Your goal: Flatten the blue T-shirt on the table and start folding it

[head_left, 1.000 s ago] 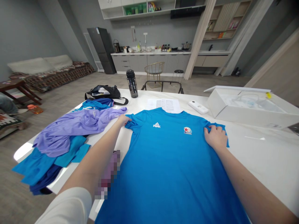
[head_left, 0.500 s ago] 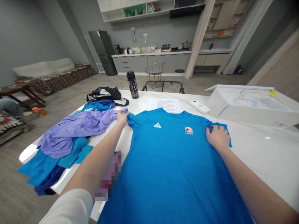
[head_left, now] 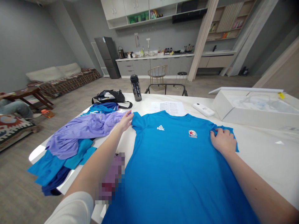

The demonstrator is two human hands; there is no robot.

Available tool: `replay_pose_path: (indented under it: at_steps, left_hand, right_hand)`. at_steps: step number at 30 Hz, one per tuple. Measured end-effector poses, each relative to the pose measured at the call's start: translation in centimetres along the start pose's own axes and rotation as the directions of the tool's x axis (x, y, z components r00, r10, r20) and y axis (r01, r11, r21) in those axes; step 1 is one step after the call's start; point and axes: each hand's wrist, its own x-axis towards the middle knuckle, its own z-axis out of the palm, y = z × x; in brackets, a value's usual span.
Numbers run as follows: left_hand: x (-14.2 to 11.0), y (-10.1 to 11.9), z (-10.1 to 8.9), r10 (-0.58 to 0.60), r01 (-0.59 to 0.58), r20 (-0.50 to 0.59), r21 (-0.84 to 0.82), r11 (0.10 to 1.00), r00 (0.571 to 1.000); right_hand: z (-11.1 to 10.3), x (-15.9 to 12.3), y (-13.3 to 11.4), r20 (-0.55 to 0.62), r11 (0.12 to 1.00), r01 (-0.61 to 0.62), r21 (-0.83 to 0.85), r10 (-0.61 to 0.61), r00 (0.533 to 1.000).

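Observation:
A blue short-sleeved T-shirt [head_left: 173,161] lies spread front up, its collar facing away from me. A white PEAK logo and a round badge with a red star show on its chest. My left hand [head_left: 126,121] is beside the sleeve on the left, fingers apart and holding nothing; its fingertips are close to the cuff. On the other sleeve rests my right hand [head_left: 223,141], open, fingers bent and pressing on the fabric. The hem runs out of view at the bottom.
Left of the shirt is a pile with a lilac garment [head_left: 86,130] and blue clothes. Behind stand a black bag [head_left: 109,96], a dark bottle [head_left: 136,88], printed paper [head_left: 171,108] and a white device [head_left: 203,109]. A white box [head_left: 252,109] is at the right. A person's leg shows far left.
My left hand has let go of the sleeve, and its fingers have opened. My right hand stays on its sleeve. The whole view has shifted slightly.

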Motion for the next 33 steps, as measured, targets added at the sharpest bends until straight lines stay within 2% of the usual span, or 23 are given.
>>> replay_pose_path:
  at_steps: [2, 3, 4, 6, 9, 12, 16, 19, 21, 24, 26, 28, 30, 33]
  left_hand:
    - [-0.8, -1.0, 0.2, -0.018, 0.007, 0.169, 0.063, 0.998, 0.985]
    - [-1.0, -1.4, 0.4, -0.026, -0.004, 0.202, 0.146, 0.989, 0.979]
    - [-1.2, -1.6, 0.7, -0.041, -0.010, 0.184, 0.265, 0.964, 0.982]
    - [-1.0, -1.9, 1.4, -0.079, 0.041, 0.055, 0.499, 0.866, 0.995]
    - [-0.2, -1.7, 2.5, -0.141, 0.189, -0.125, 0.643, 0.743, 0.982]
    - [0.4, -1.2, 3.4, -0.184, 0.230, -0.138, 0.621, 0.750, 0.973]
    - [-0.2, -0.5, 3.2, -0.192, 0.199, -0.068, 0.502, 0.841, 0.979]
    - [-1.4, 0.2, 2.0, -0.185, 0.170, 0.012, 0.339, 0.925, 0.983]
    - [-2.0, 0.5, 0.8, -0.219, 0.196, 0.072, 0.244, 0.950, 0.973]
    - [-2.6, 1.0, -0.9, -0.308, 0.279, 0.148, 0.188, 0.942, 0.940]
    - [-2.7, 1.2, -1.6, -0.355, 0.323, 0.159, 0.197, 0.926, 0.921]
    - [-2.3, 1.2, -1.7, -0.373, 0.340, 0.118, 0.229, 0.912, 0.920]
    - [-1.7, 0.9, -1.2, -0.358, 0.337, 0.026, 0.281, 0.899, 0.933]
    - [-0.6, 0.4, 0.2, -0.249, 0.290, -0.154, 0.377, 0.880, 0.956]
  right_hand:
    - [0.0, 0.0, -0.1, 0.001, 1.000, -0.001, -0.007, 0.001, 1.000]
    - [0.0, -0.1, -0.1, 0.001, 1.000, -0.001, -0.010, 0.001, 1.000]
    - [-0.1, -0.1, -0.1, -0.001, 1.000, -0.002, -0.013, 0.002, 1.000]
    - [-0.1, -0.2, -0.2, -0.001, 1.000, -0.003, -0.019, 0.003, 1.000]
    - [-0.1, -0.3, -0.3, -0.006, 1.000, -0.002, -0.028, 0.002, 1.000]
    - [-0.2, -0.4, -0.3, -0.021, 0.999, 0.004, -0.035, -0.004, 1.000]
    - [-0.3, -0.4, -0.4, -0.027, 0.999, 0.002, -0.033, -0.003, 1.000]
    - [-0.2, -0.4, -0.4, -0.017, 1.000, -0.001, -0.026, 0.001, 1.000]
    - [-0.1, -0.3, -0.3, -0.011, 1.000, -0.001, -0.024, 0.001, 1.000]
    - [-0.1, -0.4, -0.3, -0.021, 1.000, 0.006, -0.023, -0.006, 1.000]
    - [-0.2, -0.5, -0.3, -0.028, 1.000, 0.008, -0.020, -0.008, 1.000]
    - [-0.3, -0.6, -0.4, -0.033, 1.000, 0.007, -0.022, -0.008, 0.999]
    - [-0.3, -0.6, -0.5, -0.031, 1.000, 0.007, -0.028, -0.008, 0.999]
    - [-0.5, -0.5, -0.6, -0.008, 0.999, -0.004, -0.031, 0.004, 1.000]
